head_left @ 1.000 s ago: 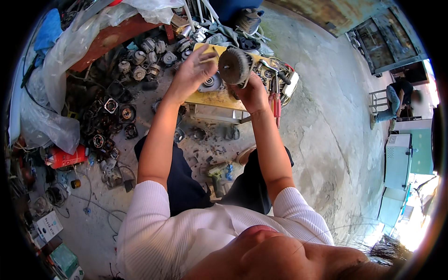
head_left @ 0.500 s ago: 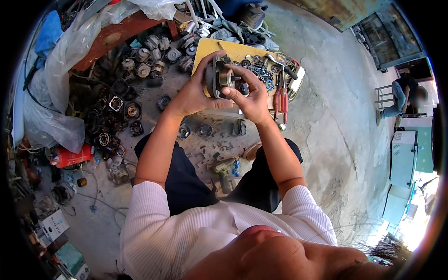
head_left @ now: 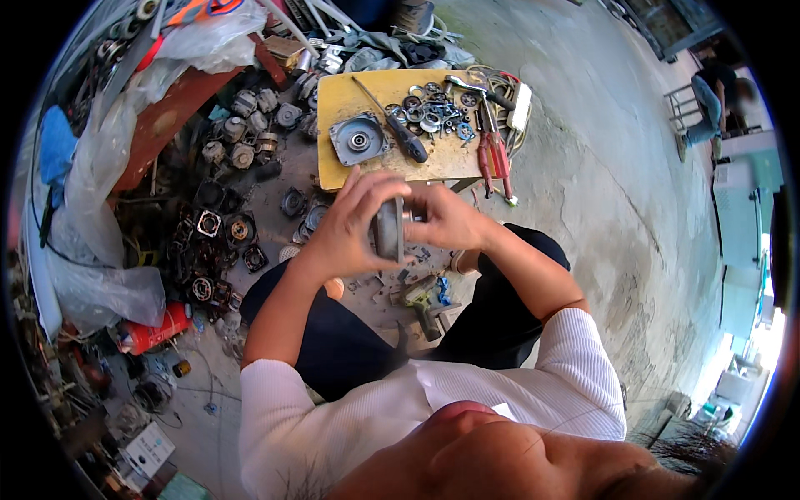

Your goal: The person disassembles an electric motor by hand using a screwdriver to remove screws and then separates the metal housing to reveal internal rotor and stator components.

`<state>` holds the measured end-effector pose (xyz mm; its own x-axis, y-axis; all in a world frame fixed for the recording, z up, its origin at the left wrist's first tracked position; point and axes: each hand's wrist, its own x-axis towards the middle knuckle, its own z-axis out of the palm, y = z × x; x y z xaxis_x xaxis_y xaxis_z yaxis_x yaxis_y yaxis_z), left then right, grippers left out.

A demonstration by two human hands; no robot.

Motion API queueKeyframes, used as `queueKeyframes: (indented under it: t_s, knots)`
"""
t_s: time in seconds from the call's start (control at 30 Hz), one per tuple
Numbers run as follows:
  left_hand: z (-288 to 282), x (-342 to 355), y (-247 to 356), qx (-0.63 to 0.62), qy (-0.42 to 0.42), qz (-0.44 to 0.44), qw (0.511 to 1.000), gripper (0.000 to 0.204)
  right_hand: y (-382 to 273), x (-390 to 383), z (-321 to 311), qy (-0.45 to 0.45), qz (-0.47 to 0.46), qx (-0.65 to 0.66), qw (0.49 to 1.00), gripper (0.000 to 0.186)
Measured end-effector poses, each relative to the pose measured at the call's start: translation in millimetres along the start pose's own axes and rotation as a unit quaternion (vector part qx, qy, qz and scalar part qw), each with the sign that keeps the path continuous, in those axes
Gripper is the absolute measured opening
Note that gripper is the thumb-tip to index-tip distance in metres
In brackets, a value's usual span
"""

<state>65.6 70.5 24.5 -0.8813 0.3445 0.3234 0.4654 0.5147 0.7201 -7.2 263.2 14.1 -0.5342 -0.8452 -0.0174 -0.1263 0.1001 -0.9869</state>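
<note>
Between my two hands is a grey metal motor part (head_left: 388,231), held on edge in front of the low table. My left hand (head_left: 354,218) wraps round its left side with the fingers over the top. On the other side, my right hand (head_left: 448,218) pinches close against it, though what its fingertips grip is partly hidden. Just beyond, on the yellow tabletop (head_left: 333,96), lies a square motor end cover (head_left: 358,140) with a bearing in its centre. A dark-handled screwdriver (head_left: 406,140) rests beside it.
Several bearings and rings (head_left: 433,112), a ratchet wrench (head_left: 479,86) and red-handled pliers (head_left: 493,154) share the tabletop. A white power strip (head_left: 518,107) is at its right edge. A green drill (head_left: 422,312) lies between my legs. Old motors (head_left: 242,154) pile up leftward. Another person (head_left: 717,96) is far right.
Both hands have come down toward me with the motor part, off the tabletop. The end cover and screwdriver on the table are now in plain sight. The view has shifted a little.
</note>
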Motion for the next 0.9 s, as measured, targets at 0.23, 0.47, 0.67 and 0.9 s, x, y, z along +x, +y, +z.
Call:
queueKeyframes:
  t_s: [0.23,0.47,0.67,0.9]
  knots:
    - [30,-33,8,-0.055,-0.107,0.008,0.993,0.095,29,-47,28,-0.115,0.102,0.035,0.987,0.037]
    - [62,-62,13,-0.116,-0.057,0.016,0.992,0.079,12,-69,34,-0.119,0.106,-0.064,0.985,0.035]
    - [68,-57,15,-0.094,-0.063,0.032,0.993,0.072,18,-77,30,-0.084,0.016,-0.194,0.977,0.037]
    - [71,-50,20,-0.124,-0.101,0.003,0.987,0.074,17,-83,23,-0.042,0.000,-0.146,0.988,0.037]
